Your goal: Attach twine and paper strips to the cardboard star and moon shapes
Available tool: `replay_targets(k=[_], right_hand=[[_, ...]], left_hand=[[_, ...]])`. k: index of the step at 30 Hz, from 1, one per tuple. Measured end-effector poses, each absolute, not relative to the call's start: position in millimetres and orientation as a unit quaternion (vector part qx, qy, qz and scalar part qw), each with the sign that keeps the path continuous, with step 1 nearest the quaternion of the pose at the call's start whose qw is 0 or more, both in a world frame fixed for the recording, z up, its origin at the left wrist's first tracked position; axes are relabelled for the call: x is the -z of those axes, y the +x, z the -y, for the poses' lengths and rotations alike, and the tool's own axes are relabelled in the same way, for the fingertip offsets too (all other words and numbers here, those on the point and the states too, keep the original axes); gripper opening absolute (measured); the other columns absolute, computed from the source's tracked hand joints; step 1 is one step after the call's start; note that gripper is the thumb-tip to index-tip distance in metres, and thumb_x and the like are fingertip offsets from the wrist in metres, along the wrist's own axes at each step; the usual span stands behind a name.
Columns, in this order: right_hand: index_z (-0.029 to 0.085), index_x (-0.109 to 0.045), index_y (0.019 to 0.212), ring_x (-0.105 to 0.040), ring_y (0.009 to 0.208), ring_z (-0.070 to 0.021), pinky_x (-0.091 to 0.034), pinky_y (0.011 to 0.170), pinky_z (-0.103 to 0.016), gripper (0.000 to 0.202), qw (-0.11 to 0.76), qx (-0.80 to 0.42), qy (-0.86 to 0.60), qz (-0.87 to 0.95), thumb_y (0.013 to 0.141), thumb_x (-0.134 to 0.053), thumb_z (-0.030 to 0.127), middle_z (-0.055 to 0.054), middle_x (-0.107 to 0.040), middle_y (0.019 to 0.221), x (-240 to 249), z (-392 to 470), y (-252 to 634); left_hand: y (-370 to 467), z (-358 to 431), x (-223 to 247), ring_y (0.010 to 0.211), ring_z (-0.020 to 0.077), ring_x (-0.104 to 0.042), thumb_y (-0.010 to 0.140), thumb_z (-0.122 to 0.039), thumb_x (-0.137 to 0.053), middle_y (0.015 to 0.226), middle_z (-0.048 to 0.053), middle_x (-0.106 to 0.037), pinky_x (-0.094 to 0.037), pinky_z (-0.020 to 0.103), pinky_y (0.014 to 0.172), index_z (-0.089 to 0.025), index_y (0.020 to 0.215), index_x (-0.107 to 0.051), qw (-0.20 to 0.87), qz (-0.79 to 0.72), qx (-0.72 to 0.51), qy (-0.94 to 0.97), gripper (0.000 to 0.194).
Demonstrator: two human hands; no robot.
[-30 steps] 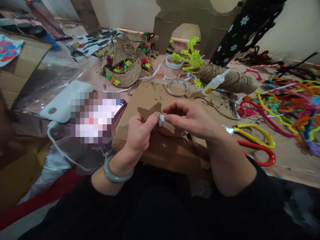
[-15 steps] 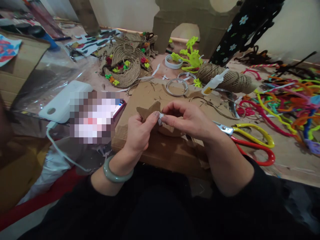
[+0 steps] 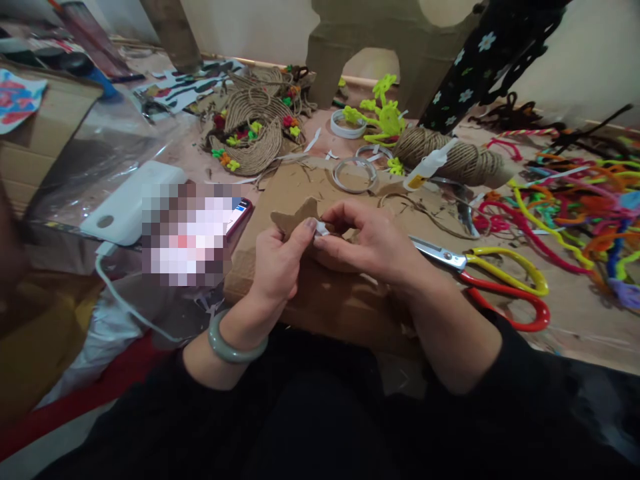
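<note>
My left hand [image 3: 283,263] is closed around a brown cardboard cutout [image 3: 295,219] with pointed, star-like corners; its lower part is hidden by my fingers. The left thumb presses near a small white piece [image 3: 321,229], perhaps paper or tape, at the cutout's edge. My right hand [image 3: 367,243] pinches that white piece from the other side with thumb and forefinger. Both hands are above a large cardboard box [image 3: 270,193]. Just right of my right wrist lie scissors [image 3: 453,259] with one yellow and one red handle.
A coil of twine [image 3: 257,130] with coloured flowers lies behind the box. Glue bottle [image 3: 427,165], twine spool [image 3: 460,157] and tape rolls [image 3: 347,123] stand at the back. Pipe cleaners [image 3: 565,207] spread at right. A power bank [image 3: 133,203] and phone [image 3: 235,223] are at left.
My right hand has shifted slightly left, and more of the scissor blades shows. The white piece is tilted differently between my fingers. The left hand stays almost in place.
</note>
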State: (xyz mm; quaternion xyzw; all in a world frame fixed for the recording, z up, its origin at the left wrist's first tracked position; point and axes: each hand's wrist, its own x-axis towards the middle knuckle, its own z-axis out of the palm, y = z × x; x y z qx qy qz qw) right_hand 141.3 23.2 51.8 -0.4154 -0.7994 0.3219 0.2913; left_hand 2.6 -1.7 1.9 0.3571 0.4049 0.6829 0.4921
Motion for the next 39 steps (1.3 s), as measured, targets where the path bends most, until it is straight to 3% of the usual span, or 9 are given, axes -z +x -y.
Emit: replay_targets(k=[5,15,23,30,35,39], right_hand=[[0.018,-0.056,0.081,-0.049,0.065,-0.0092,-0.037,0.062,-0.024,0.012,0.305,-0.292,-0.418,0.804,0.080,-0.059,0.029,0.002,-0.059,0.072,-45,-23,139],[0.017,-0.059,0.082,-0.051,0.067,-0.0101,-0.038,0.064,-0.024,0.021,0.301,-0.316,-0.416,0.798,0.082,-0.059,0.039,0.001,-0.060,0.074,-52,-23,141],[0.018,-0.058,0.079,-0.051,0.065,-0.0100,-0.037,0.063,-0.024,0.016,0.294,-0.292,-0.438,0.798,0.082,-0.055,0.033,0.001,-0.061,0.071,-50,-21,139],[0.017,-0.060,0.077,-0.049,0.063,-0.0097,-0.034,0.060,-0.024,0.017,0.307,-0.301,-0.451,0.782,0.081,-0.059,0.035,0.001,-0.062,0.070,-53,-21,140],[0.017,-0.059,0.074,-0.049,0.065,-0.0099,-0.036,0.061,-0.024,0.013,0.316,-0.337,-0.456,0.761,0.078,-0.059,0.030,0.001,-0.061,0.069,-57,-23,141],[0.017,-0.060,0.077,-0.049,0.066,-0.0100,-0.036,0.062,-0.024,0.015,0.308,-0.365,-0.443,0.759,0.079,-0.059,0.031,0.001,-0.061,0.072,-61,-24,144]], left_hand=[[3,1,-1,0.076,0.0124,-0.068,0.070,-0.035,-0.080,0.081,0.000,-0.073,-0.054,0.025,0.076,-0.019,0.077,-0.073,0.504,-0.397,-0.682,0.350,0.018],[2,1,-2,0.070,0.0098,-0.066,0.072,-0.033,-0.078,0.076,-0.002,-0.072,-0.053,0.022,0.070,-0.020,0.075,-0.073,0.509,-0.395,-0.676,0.358,0.015],[3,3,-1,0.074,0.0121,-0.067,0.070,-0.036,-0.079,0.079,0.000,-0.073,-0.054,0.024,0.073,-0.019,0.077,-0.072,0.518,-0.406,-0.660,0.363,0.019],[1,3,-1,0.078,0.0143,-0.069,0.074,-0.050,-0.074,0.078,0.001,-0.073,-0.055,0.027,0.077,-0.020,0.079,-0.072,0.524,-0.399,-0.659,0.364,0.030],[-1,6,-2,0.082,0.0137,-0.069,0.066,-0.034,-0.084,0.089,0.001,-0.075,-0.056,0.026,0.080,-0.021,0.086,-0.073,0.543,-0.382,-0.637,0.391,0.026],[-1,7,-3,0.079,0.0140,-0.069,0.067,-0.032,-0.083,0.084,0.001,-0.074,-0.057,0.025,0.075,-0.022,0.082,-0.073,0.549,-0.381,-0.634,0.389,0.021]])
